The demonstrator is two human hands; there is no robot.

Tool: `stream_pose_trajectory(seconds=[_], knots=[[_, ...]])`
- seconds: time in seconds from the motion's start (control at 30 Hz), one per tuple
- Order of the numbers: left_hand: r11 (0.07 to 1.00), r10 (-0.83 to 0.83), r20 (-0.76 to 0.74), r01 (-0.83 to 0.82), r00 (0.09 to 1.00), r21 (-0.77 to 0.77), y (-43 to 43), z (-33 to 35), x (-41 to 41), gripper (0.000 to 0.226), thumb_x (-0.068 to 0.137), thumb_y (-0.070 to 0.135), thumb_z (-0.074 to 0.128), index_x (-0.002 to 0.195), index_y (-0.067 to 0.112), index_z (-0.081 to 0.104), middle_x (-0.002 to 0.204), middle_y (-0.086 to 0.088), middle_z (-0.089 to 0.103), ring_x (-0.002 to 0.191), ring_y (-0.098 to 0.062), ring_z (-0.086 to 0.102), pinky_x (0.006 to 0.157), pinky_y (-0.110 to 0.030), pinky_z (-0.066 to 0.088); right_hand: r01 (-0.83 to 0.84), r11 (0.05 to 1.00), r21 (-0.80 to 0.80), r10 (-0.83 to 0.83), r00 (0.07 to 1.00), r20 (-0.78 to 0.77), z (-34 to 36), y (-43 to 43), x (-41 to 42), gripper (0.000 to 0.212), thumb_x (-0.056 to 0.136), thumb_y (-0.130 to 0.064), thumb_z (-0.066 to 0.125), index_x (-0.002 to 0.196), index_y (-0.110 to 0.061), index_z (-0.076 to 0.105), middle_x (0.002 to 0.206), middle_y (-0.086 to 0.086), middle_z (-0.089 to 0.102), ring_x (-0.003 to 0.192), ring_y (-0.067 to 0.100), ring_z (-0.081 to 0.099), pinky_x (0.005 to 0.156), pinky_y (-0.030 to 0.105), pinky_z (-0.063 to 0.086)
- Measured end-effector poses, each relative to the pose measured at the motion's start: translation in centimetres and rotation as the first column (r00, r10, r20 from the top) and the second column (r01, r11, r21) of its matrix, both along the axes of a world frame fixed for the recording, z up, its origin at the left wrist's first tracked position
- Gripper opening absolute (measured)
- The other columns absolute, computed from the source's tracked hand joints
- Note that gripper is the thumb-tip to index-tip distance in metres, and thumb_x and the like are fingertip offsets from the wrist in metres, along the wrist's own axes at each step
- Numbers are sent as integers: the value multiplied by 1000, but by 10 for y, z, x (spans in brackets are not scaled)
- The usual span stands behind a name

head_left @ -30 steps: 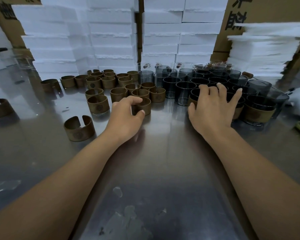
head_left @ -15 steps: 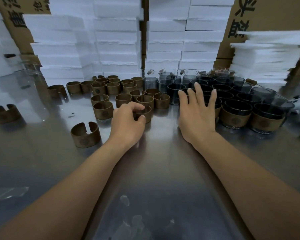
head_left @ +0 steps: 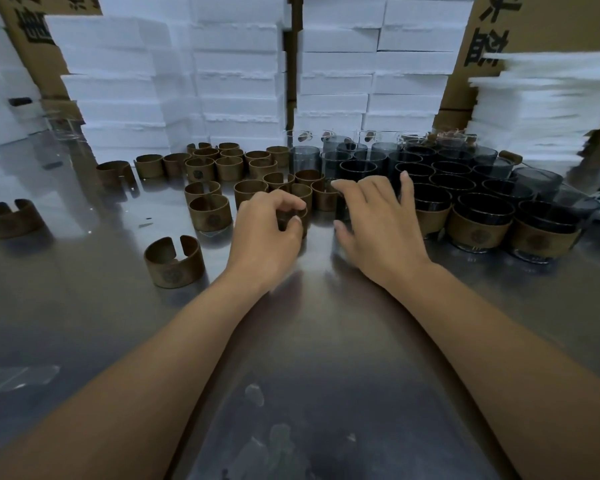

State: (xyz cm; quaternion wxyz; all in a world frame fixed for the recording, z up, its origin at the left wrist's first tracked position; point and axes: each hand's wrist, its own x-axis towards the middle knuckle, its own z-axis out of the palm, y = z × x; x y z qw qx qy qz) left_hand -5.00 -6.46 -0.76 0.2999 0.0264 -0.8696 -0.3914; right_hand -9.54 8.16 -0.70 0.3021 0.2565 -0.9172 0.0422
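Steel, bare and shiny, makes up the tabletop (head_left: 326,341), and its whole near half lies open around both forearms. Past the middle, the left hand (head_left: 267,237) curls its fingers and thumb round a brown sleeve (head_left: 290,219) that stands on the steel. Just beside it, the right hand (head_left: 378,226) clamps thumb and forefinger on a dark glass (head_left: 342,207) at the near left corner of the glasses. Only a narrow gap of steel separates the two hands.

More loose sleeves (head_left: 208,213) stand behind and to the left, with a split one (head_left: 174,261) alone nearer the front and open steel around it. The packed glasses (head_left: 454,188) fill the far right, where the front row (head_left: 478,230) already wears brown bands. White foam boxes (head_left: 236,81) wall off the far edge.
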Motion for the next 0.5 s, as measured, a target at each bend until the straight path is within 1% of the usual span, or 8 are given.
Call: stream_pose_trajectory(seconds=[0.07,0.17,0.23,0.3,0.37,0.4,0.43,0.5], knots=[[1000,-14,-3,14,1000,8,-1,-1,0,22,90,7,58,104,22,66,106,6,57,108,-12,51,85,-15,35,-48,996,-78,47,999,-18,-1,-1,5,47,91,-30,59,135,-17,47,121,4,57,121,24,44,112,45,16],[1000,-27,-2,27,1000,12,-1,-1,1,22,91,7,58,101,25,64,104,8,56,101,-7,50,75,-5,31,-112,966,-233,114,993,-5,-1,-2,12,42,86,-32,66,124,-17,55,111,3,59,106,22,51,95,36,36],[1000,-26,-11,27,1000,11,-1,0,2,21,91,7,57,100,25,64,104,8,56,99,-6,50,72,-2,32,-109,939,-326,114,993,-3,-2,-3,14,52,81,-33,72,126,-15,53,113,6,53,107,23,48,90,35,42],[999,-32,-18,33,999,7,-1,0,2,21,91,7,57,101,24,64,105,7,57,97,-4,50,71,1,34,-52,920,-388,71,997,35,-4,-4,13,76,77,-41,75,139,-14,39,126,7,43,117,22,40,98,34,40],[999,-46,-24,46,999,-1,-1,1,2,21,91,6,57,100,23,64,105,7,57,93,-3,50,72,6,33,23,896,-444,63,982,178,-8,-4,11,101,74,-51,74,149,-15,18,142,7,30,131,21,31,105,30,33],[999,-52,-25,52,998,-2,-1,1,3,21,91,6,57,100,23,63,105,6,57,91,-2,50,71,7,31,54,874,-482,81,963,255,-9,-4,10,109,73,-53,74,151,-16,8,148,7,24,136,21,28,103,28,31],[999,-54,-26,54,998,-1,0,1,3,21,91,6,57,100,24,63,105,7,58,91,-1,50,71,8,31,85,847,-524,101,943,316,-11,-4,8,113,73,-54,74,152,-17,3,152,7,20,138,21,26,100,26,30],[998,-59,-31,59,998,3,0,1,3,22,91,6,57,98,27,61,105,7,58,93,-2,51,72,7,32,158,808,-568,101,911,399,-13,-3,5,113,72,-56,75,151,-14,6,154,8,24,138,24,32,99,30,35]])
